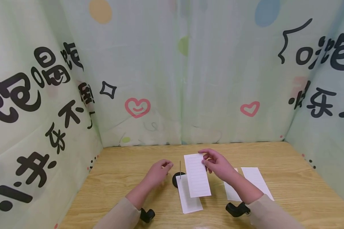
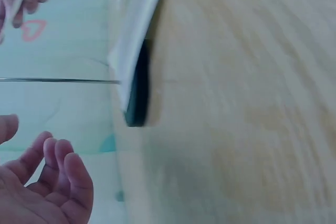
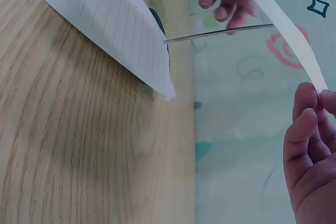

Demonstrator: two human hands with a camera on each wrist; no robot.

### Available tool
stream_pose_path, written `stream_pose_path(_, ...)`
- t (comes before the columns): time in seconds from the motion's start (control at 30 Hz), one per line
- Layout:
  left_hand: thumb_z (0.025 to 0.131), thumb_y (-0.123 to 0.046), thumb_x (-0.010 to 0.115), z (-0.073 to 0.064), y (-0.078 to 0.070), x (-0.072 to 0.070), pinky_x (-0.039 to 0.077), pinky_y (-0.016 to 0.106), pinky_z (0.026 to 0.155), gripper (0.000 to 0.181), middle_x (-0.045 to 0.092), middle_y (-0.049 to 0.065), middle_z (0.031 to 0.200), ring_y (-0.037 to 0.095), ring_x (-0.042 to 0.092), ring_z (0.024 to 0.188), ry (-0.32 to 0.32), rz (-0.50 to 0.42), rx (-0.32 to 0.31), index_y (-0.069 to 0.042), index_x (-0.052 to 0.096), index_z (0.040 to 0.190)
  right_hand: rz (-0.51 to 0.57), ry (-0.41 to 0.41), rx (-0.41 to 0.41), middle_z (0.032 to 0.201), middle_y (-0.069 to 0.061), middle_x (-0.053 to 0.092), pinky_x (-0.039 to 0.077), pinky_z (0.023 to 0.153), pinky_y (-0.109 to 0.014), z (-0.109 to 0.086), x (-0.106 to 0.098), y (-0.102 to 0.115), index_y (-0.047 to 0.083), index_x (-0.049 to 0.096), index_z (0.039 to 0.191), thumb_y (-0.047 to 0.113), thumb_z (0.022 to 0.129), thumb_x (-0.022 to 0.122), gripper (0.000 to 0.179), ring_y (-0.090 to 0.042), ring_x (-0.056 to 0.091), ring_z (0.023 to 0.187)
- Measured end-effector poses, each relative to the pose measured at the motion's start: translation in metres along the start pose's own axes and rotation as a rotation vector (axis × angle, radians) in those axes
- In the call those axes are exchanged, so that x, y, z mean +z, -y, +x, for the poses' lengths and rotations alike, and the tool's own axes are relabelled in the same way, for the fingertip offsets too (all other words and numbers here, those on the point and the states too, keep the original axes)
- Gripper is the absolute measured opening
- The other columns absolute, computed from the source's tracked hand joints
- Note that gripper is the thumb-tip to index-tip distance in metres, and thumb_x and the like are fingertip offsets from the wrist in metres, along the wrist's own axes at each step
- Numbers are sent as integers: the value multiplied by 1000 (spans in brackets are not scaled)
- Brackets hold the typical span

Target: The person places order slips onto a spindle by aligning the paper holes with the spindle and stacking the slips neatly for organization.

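A paper spike [image 1: 180, 168] with a thin metal rod stands on a round black base [image 1: 175, 180]. One lined sheet [image 3: 113, 24] is pierced low on the rod and slants over the base. Above it, my right hand [image 1: 216, 163] pinches the upper right edge of another lined white sheet [image 1: 197, 178] between thumb and fingers. In the right wrist view this held sheet [image 3: 294, 35] appears nearly edge-on, close to the rod's top. My left hand [image 1: 158, 171] hovers just left of the rod, fingers loosely bent with nothing in them, as the left wrist view also shows.
Two more white sheets lie on the wooden table [image 1: 103, 190] to the right: a nearer sheet [image 1: 231, 193], partly behind my right forearm, and a farther sheet [image 1: 256, 179]. A printed curtain [image 1: 160, 73] encloses the table at the back and sides.
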State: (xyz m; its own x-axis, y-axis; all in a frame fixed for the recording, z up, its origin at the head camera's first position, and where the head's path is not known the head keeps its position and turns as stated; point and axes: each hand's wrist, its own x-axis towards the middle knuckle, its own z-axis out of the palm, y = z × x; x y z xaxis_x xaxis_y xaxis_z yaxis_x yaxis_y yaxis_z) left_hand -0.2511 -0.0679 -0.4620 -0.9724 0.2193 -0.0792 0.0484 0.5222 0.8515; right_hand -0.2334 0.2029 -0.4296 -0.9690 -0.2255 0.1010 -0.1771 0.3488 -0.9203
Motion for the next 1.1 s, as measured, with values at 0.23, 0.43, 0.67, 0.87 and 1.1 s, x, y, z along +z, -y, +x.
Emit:
stream_pose_path(0.23, 99, -50, 55, -3, -18, -4, 51, 34, 72, 45, 62, 8, 110, 23, 61, 92, -35, -83, 64, -12, 64, 121, 15, 7, -6, 103, -14, 56, 51, 61, -35, 1, 6, 5, 6, 55, 133, 5, 97, 60, 36, -30, 58, 73)
stream_pose_path(0.43, 95, -50, 61, -4, -33, 0, 51, 34, 72, 44, 61, 3, 105, 23, 62, 91, -46, -107, 91, -12, 66, 117, 29, 28, -35, 102, -14, 56, 50, 60, -32, 5, 12, 8, 6, 55, 133, 5, 97, 60, 35, -28, 58, 71)
stream_pose_path(0.67, 95, -40, 65, -3, -45, 7, 50, 35, 73, 33, 61, 2, 103, 20, 61, 86, -72, -124, 86, -12, 66, 112, 42, 46, -41, 101, -14, 58, 50, 59, -34, 9, 18, 5, 7, 55, 132, 5, 98, 58, 34, -23, 58, 69)
stream_pose_path(0.87, 95, -32, 67, -5, -45, 12, 50, 34, 72, 22, 60, 2, 101, 25, 62, 88, -63, -140, 61, -12, 65, 105, 46, 73, -24, 101, -13, 58, 50, 59, -34, 8, 22, 2, 7, 54, 133, 4, 99, 57, 35, -26, 58, 71)
stream_pose_path(1.1, 97, -31, 64, -6, -48, 11, 48, 35, 71, 17, 60, 2, 99, 27, 62, 90, -71, -139, 34, -15, 66, 102, 35, 75, -27, 102, -12, 58, 50, 60, -35, 11, 24, 0, 7, 54, 134, 6, 99, 57, 35, -30, 58, 73)
